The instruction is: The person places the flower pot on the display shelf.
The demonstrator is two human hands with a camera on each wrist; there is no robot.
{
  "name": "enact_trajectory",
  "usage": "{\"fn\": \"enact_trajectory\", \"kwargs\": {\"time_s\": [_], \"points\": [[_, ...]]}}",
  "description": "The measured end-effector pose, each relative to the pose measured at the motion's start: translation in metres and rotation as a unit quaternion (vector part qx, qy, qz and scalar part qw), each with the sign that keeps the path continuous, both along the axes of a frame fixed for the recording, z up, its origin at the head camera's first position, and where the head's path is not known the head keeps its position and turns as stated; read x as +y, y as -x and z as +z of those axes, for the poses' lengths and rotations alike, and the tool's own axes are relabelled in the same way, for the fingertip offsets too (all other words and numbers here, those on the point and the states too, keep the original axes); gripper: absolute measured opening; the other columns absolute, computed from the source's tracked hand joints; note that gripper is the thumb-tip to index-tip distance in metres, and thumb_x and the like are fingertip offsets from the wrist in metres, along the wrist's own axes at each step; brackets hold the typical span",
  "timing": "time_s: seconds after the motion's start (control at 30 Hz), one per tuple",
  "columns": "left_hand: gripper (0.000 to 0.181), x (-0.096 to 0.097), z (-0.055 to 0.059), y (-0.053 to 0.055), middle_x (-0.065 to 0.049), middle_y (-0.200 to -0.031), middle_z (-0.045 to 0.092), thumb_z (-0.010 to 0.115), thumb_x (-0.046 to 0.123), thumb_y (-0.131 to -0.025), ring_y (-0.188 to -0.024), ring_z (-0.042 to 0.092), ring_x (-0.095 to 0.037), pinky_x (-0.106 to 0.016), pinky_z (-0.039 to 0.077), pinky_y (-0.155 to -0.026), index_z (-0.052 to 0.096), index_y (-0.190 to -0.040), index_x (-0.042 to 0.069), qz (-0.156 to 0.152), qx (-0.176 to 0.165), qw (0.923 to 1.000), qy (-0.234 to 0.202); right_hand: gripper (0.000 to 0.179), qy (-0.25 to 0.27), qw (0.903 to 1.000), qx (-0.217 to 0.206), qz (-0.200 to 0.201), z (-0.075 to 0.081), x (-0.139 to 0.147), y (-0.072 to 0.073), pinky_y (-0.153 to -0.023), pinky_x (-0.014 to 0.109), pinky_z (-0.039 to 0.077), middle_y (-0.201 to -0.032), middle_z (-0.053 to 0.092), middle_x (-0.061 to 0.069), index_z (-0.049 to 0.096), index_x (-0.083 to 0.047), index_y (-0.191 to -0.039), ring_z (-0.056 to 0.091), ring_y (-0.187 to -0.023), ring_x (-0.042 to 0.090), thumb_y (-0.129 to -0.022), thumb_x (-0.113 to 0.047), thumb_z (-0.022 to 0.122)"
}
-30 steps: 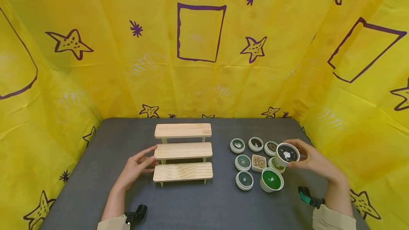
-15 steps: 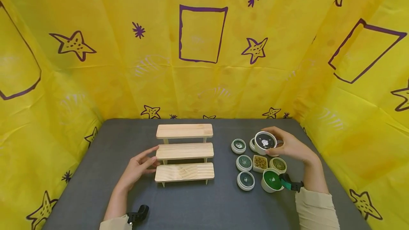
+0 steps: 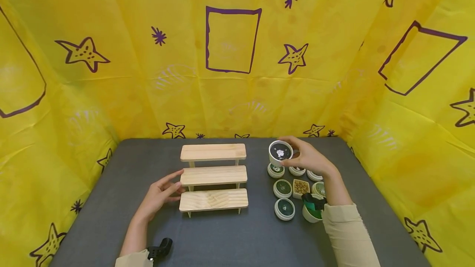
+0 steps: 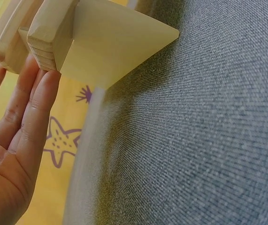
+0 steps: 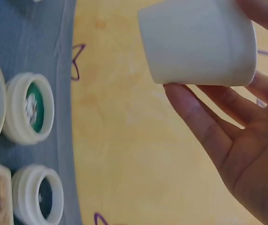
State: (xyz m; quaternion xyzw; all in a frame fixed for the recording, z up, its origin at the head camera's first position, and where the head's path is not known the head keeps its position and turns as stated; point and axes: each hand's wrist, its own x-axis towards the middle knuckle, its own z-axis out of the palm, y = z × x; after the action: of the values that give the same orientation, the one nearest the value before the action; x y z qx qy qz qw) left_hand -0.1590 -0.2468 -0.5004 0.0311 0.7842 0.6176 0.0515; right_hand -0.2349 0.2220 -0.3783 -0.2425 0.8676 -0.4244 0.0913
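My right hand [image 3: 309,158] grips a small white cup [image 3: 281,151] with a dark filling and a pale patch in its middle. Thumb and fingers hold its sides, and it hangs over the back left of a group of small white pots. In the right wrist view the cup's smooth, tapering white wall [image 5: 199,44] shows. A three-step wooden stand [image 3: 213,174] stands left of centre on the dark cloth. My left hand [image 3: 157,195] rests at its left side, the fairly straight fingers touching the board ends, as the left wrist view shows too.
Several white round pots with dark or green fillings, such as the front left one [image 3: 285,208], surround a square dish of tan bits [image 3: 301,188]. A taller green-filled cup [image 3: 311,216] is partly hidden by the right wrist strap. Yellow patterned cloth [image 3: 233,102] walls the back and sides.
My right hand has carried the dark-filled cup leftward and toward the back, from the pots' right side to over their back left. The left hand and the stand have stayed put.
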Motion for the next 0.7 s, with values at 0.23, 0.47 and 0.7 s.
{"fn": "enact_trajectory", "kwargs": {"time_s": [0.23, 0.47, 0.7], "points": [[0.054, 0.001, 0.000, -0.001, -0.022, -0.100, 0.070, 0.063, 0.029, -0.097, -0.087, 0.070, -0.007, -0.035, 0.063, -0.078, 0.048, -0.148, 0.015, 0.005, -0.011, 0.9999, -0.003, 0.072, -0.014, 0.9995, 0.025, 0.015, 0.012, -0.035, 0.010, -0.090, 0.039, 0.056, -0.130, 0.060, 0.009, 0.048, -0.015, -0.143, 0.061, -0.110, 0.026, -0.080, -0.026, 0.082], [0.054, 0.002, 0.000, -0.003, -0.029, -0.105, 0.068, 0.063, 0.029, -0.097, -0.088, 0.069, -0.007, -0.034, 0.063, -0.078, 0.048, -0.148, 0.015, 0.012, -0.017, 0.9998, -0.002, 0.070, -0.011, 0.9995, 0.030, 0.008, 0.020, -0.066, 0.016, -0.086, 0.037, 0.058, -0.125, 0.064, 0.006, 0.051, -0.016, -0.141, 0.063, -0.107, 0.025, -0.079, -0.027, 0.081], [0.055, 0.001, 0.001, -0.003, -0.022, -0.102, 0.070, 0.062, 0.032, -0.097, -0.088, 0.069, -0.006, -0.037, 0.063, -0.080, 0.047, -0.148, 0.018, 0.014, -0.020, 0.9997, 0.009, 0.065, 0.015, 0.9992, 0.035, 0.008, 0.020, -0.095, 0.024, -0.084, 0.033, 0.058, -0.119, 0.066, 0.007, 0.054, -0.019, -0.138, 0.064, -0.104, 0.022, -0.080, -0.030, 0.080]]}}
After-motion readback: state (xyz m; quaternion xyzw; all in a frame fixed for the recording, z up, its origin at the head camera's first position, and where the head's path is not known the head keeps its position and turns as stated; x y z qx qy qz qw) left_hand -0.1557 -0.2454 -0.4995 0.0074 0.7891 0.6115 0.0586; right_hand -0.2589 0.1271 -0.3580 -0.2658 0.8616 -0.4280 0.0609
